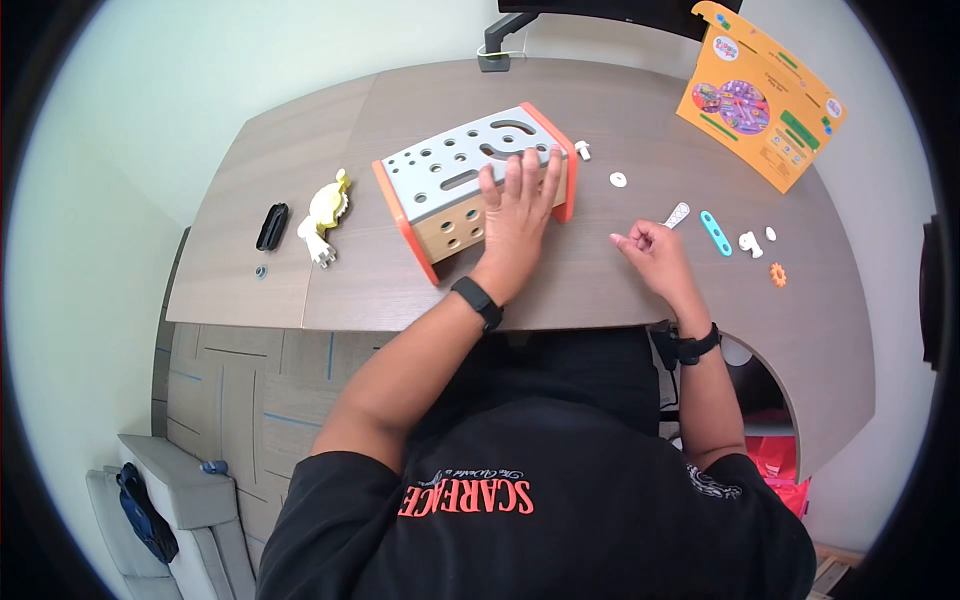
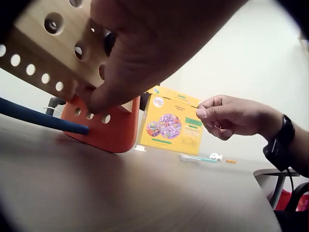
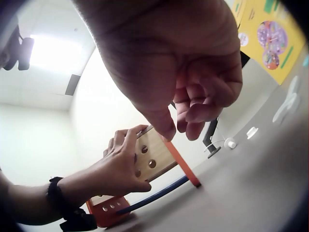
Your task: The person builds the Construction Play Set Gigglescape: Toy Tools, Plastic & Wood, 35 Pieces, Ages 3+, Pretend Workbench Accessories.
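My left hand [image 1: 517, 220] holds a wooden toy workbench [image 1: 434, 177] with a grey slotted top, orange end panels and round holes in its side. Its spread fingers reach over the top edge; the thumb [image 2: 104, 92] lies along the lower edge of the wooden side in the left wrist view. A blue rod [image 2: 43, 116] runs low between the end panels. To the right, my right hand [image 1: 655, 252] hovers near the table with loosely curled fingers and nothing visible in them. Beside it lie a white spanner-like piece [image 1: 678, 215] and a teal strip with holes [image 1: 716, 233].
Further right are a white piece [image 1: 749, 243] and an orange gear [image 1: 778, 274]. A white ring [image 1: 618, 180] lies beyond my right hand. An orange-yellow box [image 1: 765, 100] stands at the back right. At left are a yellow-and-white toy [image 1: 325, 215] and a black case [image 1: 271, 227].
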A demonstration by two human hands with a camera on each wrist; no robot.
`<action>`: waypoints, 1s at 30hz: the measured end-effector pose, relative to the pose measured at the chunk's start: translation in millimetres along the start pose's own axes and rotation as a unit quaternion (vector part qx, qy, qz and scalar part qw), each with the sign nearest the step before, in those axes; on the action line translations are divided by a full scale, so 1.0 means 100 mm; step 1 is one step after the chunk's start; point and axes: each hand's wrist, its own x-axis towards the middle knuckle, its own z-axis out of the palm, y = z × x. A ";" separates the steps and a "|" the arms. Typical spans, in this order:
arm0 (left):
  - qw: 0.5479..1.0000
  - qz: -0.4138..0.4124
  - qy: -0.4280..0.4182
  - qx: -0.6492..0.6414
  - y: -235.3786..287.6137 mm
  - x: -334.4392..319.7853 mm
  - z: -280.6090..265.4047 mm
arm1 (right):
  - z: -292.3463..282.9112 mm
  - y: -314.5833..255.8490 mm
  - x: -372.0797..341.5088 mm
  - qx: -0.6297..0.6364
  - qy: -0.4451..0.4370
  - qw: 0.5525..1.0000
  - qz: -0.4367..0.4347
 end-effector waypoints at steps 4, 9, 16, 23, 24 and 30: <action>0.999 -0.032 0.010 -0.036 -0.16 -0.05 0.06 | -0.12 0.04 0.00 -0.027 0.015 0.999 0.022; 0.999 -0.037 -0.020 -0.016 -0.28 -0.02 0.00 | -0.57 0.37 0.01 -0.136 0.118 0.982 0.058; 1.000 -0.017 -0.021 0.013 -0.30 -0.02 -0.03 | -1.92 1.82 -0.20 -0.424 0.205 0.840 0.269; 1.000 -0.011 0.002 -0.014 -0.34 -0.06 0.03 | -2.25 2.23 -0.42 -0.426 0.155 0.809 0.374; 1.000 -0.013 0.011 -0.021 -0.34 -0.07 0.05 | -2.20 2.22 -0.40 -0.428 0.156 0.812 0.364; 0.991 -0.032 0.031 -0.125 -0.34 -0.07 0.04 | -1.42 1.30 -0.02 -0.335 0.160 0.907 0.199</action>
